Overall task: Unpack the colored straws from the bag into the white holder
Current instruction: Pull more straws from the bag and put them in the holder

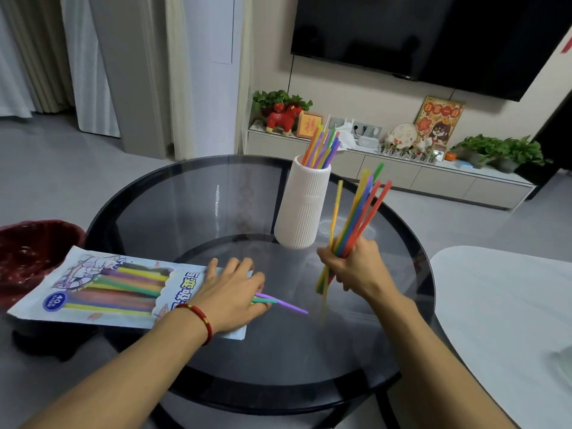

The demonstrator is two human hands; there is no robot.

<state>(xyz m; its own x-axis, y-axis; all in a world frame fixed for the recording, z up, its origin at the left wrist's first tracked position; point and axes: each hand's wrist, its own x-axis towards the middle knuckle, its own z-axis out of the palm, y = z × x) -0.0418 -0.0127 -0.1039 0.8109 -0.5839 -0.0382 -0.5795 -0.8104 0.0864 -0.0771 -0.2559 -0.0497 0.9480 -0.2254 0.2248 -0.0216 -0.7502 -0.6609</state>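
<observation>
The right hand (356, 267) is gripping a bunch of thin colored plastic straws (356, 218) with its fingers closed tight around them, tips pointing up, so they are ready to drop into the tall white ribbed holder (305, 205) just to the left. More straws are already standing in that holder. The left hand (232, 289) is pressing flat with open fingers on the white printed plastic bag (102, 289) lying on the round dark glass surface (185, 205), probably keeping it from sliding. A purple straw (288, 305) is poking out of the bag's mouth.
</observation>
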